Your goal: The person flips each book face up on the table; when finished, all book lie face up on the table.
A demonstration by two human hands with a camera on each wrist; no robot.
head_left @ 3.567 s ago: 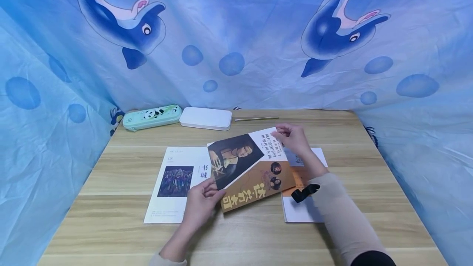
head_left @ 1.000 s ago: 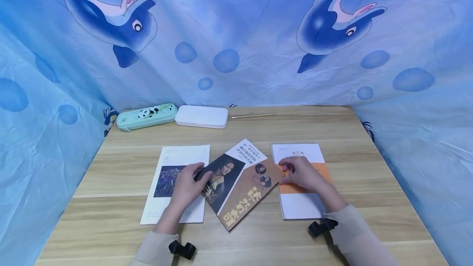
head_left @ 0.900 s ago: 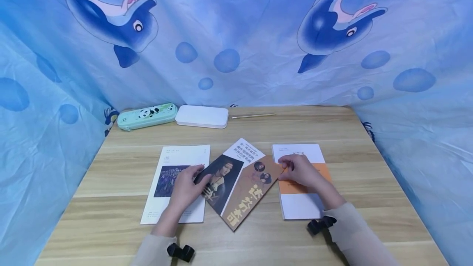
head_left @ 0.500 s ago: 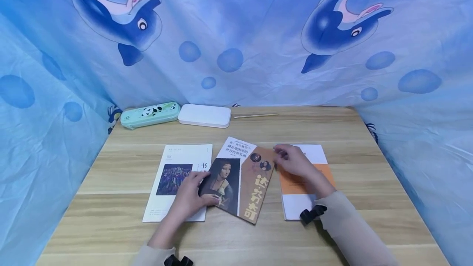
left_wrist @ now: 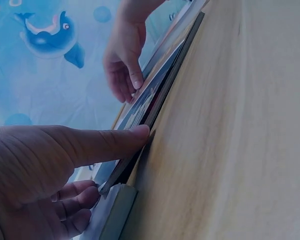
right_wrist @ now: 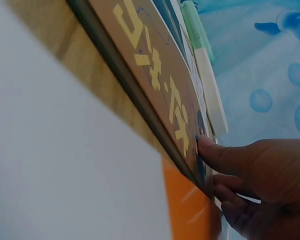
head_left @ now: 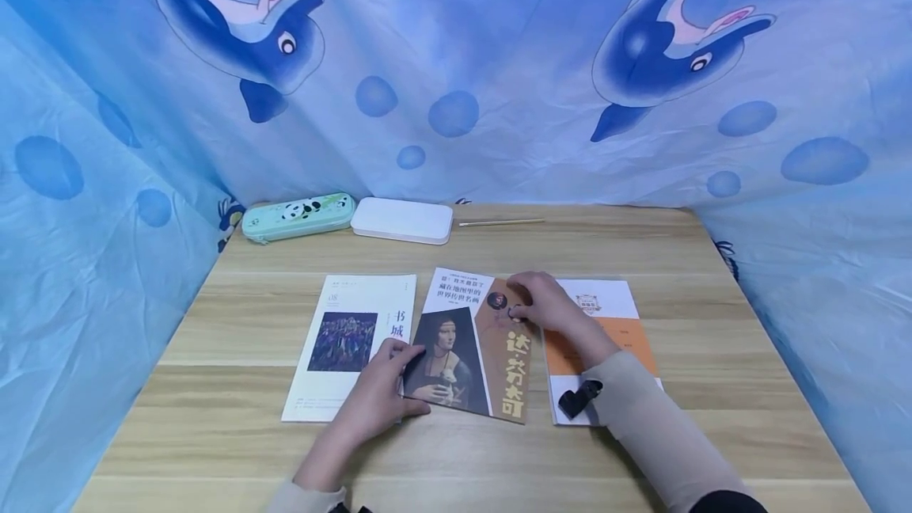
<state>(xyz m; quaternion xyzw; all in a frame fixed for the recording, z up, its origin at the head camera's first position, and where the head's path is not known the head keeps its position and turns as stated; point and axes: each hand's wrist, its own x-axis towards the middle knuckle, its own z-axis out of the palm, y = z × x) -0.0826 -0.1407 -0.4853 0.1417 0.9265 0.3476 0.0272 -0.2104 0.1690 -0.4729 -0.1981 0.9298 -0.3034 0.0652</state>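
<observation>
A thin book with a brown and white cover and a portrait of a woman [head_left: 456,355] lies slightly turned in the middle of the table. At its lower left corner, my left hand [head_left: 378,390] grips it, the thumb along the near edge and the fingers curled at the left side. Up at the top right corner my right hand [head_left: 552,307] pinches it, thumb on the cover. To the left lies a white book with a dark purple picture [head_left: 342,341], partly behind my left hand. On the right a white book with an orange band [head_left: 630,339] is partly covered by my right forearm.
Along the back of the wooden table [head_left: 235,457] lie a mint pencil case with pandas [head_left: 299,216], a white flat case [head_left: 402,220] and a thin stick [head_left: 502,222]. A blue dolphin-print curtain [head_left: 499,38] hangs behind and at the sides.
The portrait book, earlier raised and tilted over the other two, came down between them, then turned counterclockwise until nearly straight. Both hands moved with it, the left toward its lower corner.
</observation>
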